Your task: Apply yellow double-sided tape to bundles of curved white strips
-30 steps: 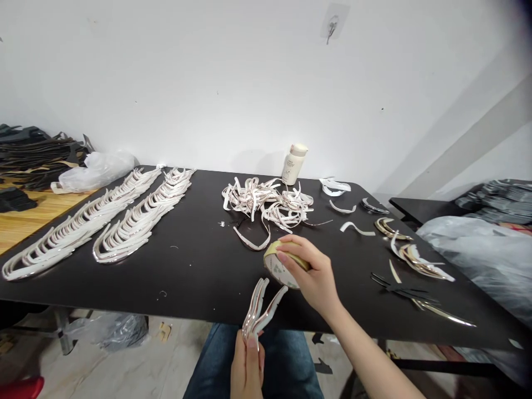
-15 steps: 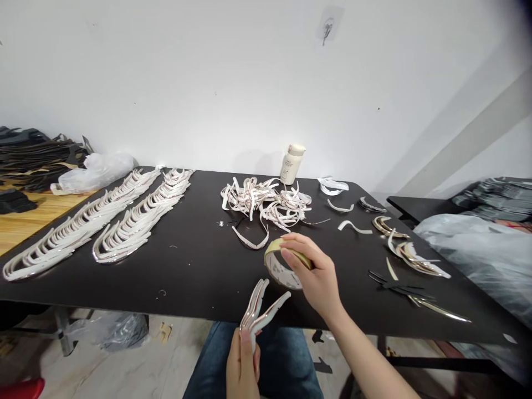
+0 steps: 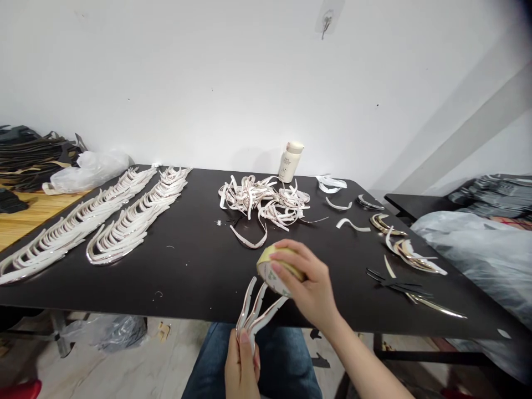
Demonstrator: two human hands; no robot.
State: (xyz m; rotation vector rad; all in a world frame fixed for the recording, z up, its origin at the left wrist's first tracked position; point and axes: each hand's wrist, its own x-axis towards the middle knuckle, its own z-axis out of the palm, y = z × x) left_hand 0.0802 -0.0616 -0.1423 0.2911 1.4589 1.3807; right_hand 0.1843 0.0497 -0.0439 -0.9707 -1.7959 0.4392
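Note:
Above my lap at the table's front edge, my left hand (image 3: pixel 244 360) grips several curved white strips (image 3: pixel 254 313) with shiny edges. Their free ends fan apart and point up toward the table. My right hand (image 3: pixel 305 282) holds a yellowish roll of tape (image 3: pixel 272 274), tilted so that its printed inner core faces me. The roll is just above the strips' upper ends and covers part of them; I cannot tell whether it touches. Farther back lies a tangled heap of similar thin strips (image 3: pixel 266 202).
Two long overlapping rows of white strips (image 3: pixel 124 235) lie on the left of the dark table (image 3: pixel 199 288). A cream bottle (image 3: pixel 291 162) stands by the wall. On the right are shiny curved pieces (image 3: pixel 415 255) and black strips (image 3: pixel 399 285). Plastic bags (image 3: pixel 469 249) bulge beyond the right edge.
My right hand has brought the tape roll left and slightly down, closer to the strips, and turned it. The strips in my left hand are spread wider.

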